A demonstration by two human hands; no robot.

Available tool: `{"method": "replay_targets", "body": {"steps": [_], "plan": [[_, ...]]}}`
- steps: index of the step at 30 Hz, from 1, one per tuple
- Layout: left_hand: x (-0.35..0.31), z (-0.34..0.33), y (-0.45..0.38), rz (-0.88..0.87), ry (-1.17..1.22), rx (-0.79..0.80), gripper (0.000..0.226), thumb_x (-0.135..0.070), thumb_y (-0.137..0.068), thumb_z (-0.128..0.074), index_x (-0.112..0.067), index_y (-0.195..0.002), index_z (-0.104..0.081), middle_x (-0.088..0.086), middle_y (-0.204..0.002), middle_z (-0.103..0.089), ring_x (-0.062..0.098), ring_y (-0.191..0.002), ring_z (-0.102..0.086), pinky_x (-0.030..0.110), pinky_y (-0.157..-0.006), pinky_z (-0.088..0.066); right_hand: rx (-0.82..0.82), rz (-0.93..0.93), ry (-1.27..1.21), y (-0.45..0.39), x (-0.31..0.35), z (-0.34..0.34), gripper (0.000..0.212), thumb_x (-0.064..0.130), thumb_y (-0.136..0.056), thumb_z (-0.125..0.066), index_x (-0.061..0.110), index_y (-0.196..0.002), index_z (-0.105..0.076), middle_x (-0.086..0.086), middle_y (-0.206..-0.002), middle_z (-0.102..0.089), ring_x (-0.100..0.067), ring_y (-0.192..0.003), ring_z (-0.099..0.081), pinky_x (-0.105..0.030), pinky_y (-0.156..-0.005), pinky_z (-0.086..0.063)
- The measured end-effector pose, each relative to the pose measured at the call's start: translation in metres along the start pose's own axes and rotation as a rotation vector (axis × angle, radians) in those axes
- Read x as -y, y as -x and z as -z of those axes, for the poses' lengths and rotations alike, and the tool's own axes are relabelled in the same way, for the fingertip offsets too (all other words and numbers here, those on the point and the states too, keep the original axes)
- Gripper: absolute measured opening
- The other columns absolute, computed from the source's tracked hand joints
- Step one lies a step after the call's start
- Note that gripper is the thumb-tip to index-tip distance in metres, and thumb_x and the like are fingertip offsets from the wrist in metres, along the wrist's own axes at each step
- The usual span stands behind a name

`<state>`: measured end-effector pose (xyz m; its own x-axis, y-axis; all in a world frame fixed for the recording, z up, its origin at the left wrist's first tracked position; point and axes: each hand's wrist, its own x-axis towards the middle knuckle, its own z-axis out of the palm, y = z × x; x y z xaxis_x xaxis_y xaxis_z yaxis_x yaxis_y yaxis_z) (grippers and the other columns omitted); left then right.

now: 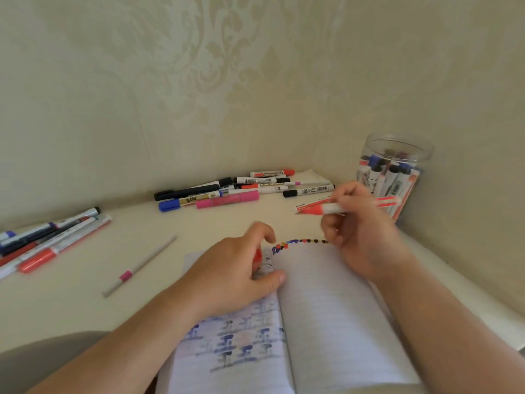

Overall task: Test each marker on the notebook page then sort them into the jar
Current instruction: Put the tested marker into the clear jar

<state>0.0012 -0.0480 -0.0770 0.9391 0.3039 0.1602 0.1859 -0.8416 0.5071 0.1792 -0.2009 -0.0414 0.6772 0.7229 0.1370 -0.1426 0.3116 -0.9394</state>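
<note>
An open lined notebook [326, 308] lies before me, a row of coloured test dots [298, 242] along the top of its right page. My right hand [360, 231] grips a red and white marker [326, 208] above the page's top edge, tip pointing left. My left hand [235, 265] rests on the left page and holds a red cap [258, 255] under its curled fingers. A clear plastic jar [392, 174] with several markers inside stands at the back right.
A pile of several markers [241, 189] lies by the wall behind the notebook. Another bunch of markers [48, 240] lies at the far left. A thin grey pen with a pink band [136, 268] lies alone left of the notebook. The wall closes in behind and on the right.
</note>
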Motion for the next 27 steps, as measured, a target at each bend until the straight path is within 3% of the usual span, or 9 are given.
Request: {"method": "replay_targets", "body": {"steps": [3, 6, 8, 10, 13, 18, 27], "plan": [[-0.006, -0.001, 0.000, -0.055, -0.180, 0.062, 0.038, -0.063, -0.094, -0.053, -0.052, -0.130, -0.052, -0.019, -0.087, -0.055, -0.004, -0.080, -0.050, 0.024, -0.073, -0.039, -0.077, -0.031, 0.110, -0.005, 0.003, 0.013, 0.019, 0.006, -0.093, -0.058, 0.018, -0.081, -0.067, -0.011, -0.066, -0.054, -0.023, -0.055, -0.048, -0.026, -0.045, -0.035], [-0.009, 0.000, -0.006, -0.049, -0.248, 0.129, 0.043, -0.063, -0.097, -0.048, -0.056, -0.139, -0.050, -0.019, -0.095, -0.053, 0.001, -0.090, -0.048, 0.026, -0.080, -0.039, -0.038, -0.005, 0.438, 0.001, -0.007, 0.007, 0.017, 0.002, -0.094, -0.067, 0.010, -0.079, -0.064, -0.012, -0.062, -0.056, -0.022, -0.056, -0.048, -0.025, -0.048, -0.037], [-0.010, 0.002, -0.011, -0.044, -0.272, 0.172, 0.045, -0.067, -0.096, -0.046, -0.060, -0.141, -0.048, -0.019, -0.094, -0.052, 0.004, -0.094, -0.049, 0.028, -0.079, -0.039, -0.033, 0.006, 0.532, 0.002, -0.011, 0.001, 0.020, 0.002, -0.091, -0.071, 0.009, -0.076, -0.060, -0.004, -0.055, -0.055, -0.012, -0.047, -0.050, -0.020, -0.046, -0.036], [-0.009, 0.002, -0.015, -0.037, -0.274, 0.180, 0.046, -0.071, -0.094, -0.046, -0.063, -0.139, -0.048, -0.018, -0.097, -0.058, 0.005, -0.094, -0.051, 0.028, -0.076, -0.040, -0.038, -0.027, 0.591, 0.000, -0.016, -0.002, 0.021, -0.001, -0.087, -0.071, 0.009, -0.074, -0.057, 0.001, -0.052, -0.054, -0.003, -0.044, -0.052, -0.018, -0.045, -0.036], [-0.007, -0.002, -0.015, -0.028, -0.273, 0.136, 0.043, -0.074, -0.092, -0.045, -0.066, -0.135, -0.050, -0.017, -0.094, -0.063, 0.003, -0.088, -0.053, 0.027, -0.072, -0.042, -0.095, -0.046, 0.681, 0.000, -0.021, -0.007, 0.023, 0.003, -0.083, -0.072, 0.009, -0.069, -0.056, -0.002, -0.053, -0.059, -0.005, -0.044, -0.056, -0.019, -0.045, -0.041], [-0.006, -0.008, -0.015, -0.005, -0.267, 0.080, 0.041, -0.074, -0.092, -0.042, -0.067, -0.131, -0.052, -0.019, -0.075, -0.053, 0.006, -0.076, -0.049, 0.026, -0.063, -0.035, -0.149, -0.066, 0.762, -0.004, -0.025, -0.009, 0.021, 0.009, -0.079, -0.071, 0.010, -0.067, -0.055, -0.008, -0.056, -0.066, -0.016, -0.046, -0.059, -0.024, -0.047, -0.044], [-0.007, -0.008, -0.014, 0.004, -0.286, 0.067, 0.042, -0.075, -0.092, -0.040, -0.068, -0.133, -0.050, -0.019, -0.079, -0.050, 0.003, -0.079, -0.045, 0.028, -0.066, -0.034, -0.167, -0.072, 0.863, -0.005, -0.029, -0.010, 0.020, 0.015, -0.075, -0.073, 0.004, -0.071, -0.056, -0.016, -0.057, -0.065, -0.015, -0.046, -0.055, -0.033, -0.054, -0.049]]}}
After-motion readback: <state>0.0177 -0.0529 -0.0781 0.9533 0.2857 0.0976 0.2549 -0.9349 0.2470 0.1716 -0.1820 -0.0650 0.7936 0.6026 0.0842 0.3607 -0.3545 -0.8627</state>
